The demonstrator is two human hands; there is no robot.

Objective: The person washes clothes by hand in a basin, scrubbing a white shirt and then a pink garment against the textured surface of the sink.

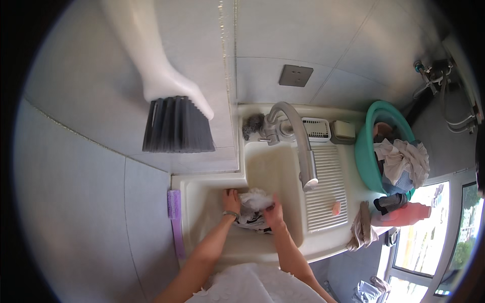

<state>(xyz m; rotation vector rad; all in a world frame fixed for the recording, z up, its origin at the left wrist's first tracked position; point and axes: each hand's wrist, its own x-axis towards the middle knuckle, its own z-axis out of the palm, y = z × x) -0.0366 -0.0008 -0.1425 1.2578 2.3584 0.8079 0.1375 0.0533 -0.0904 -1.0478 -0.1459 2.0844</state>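
A white cloth with dark patches [253, 200] is bunched up in the basin of a cream laundry sink [204, 242]. My left hand [231, 201], with a band at the wrist, grips the cloth's left side. On the right side, my right hand [274, 213] holds another part of it, thumb uppermost. The cloth's lower folds, striped black and white, hang down between both hands. Above and right of the hands, the spout of a metal faucet [305, 151] arches over the basin; I see no water running from it.
Right of the basin is a ribbed washboard [326, 181] with a small pinkish soap piece [336, 208]. Beyond stand a green tub [363, 155] of clothes, a red bottle [407, 215] and a draped beige cloth [363, 227]. A purple brush [175, 223] lies left; a black-bristled brush [178, 125] hangs upper left.
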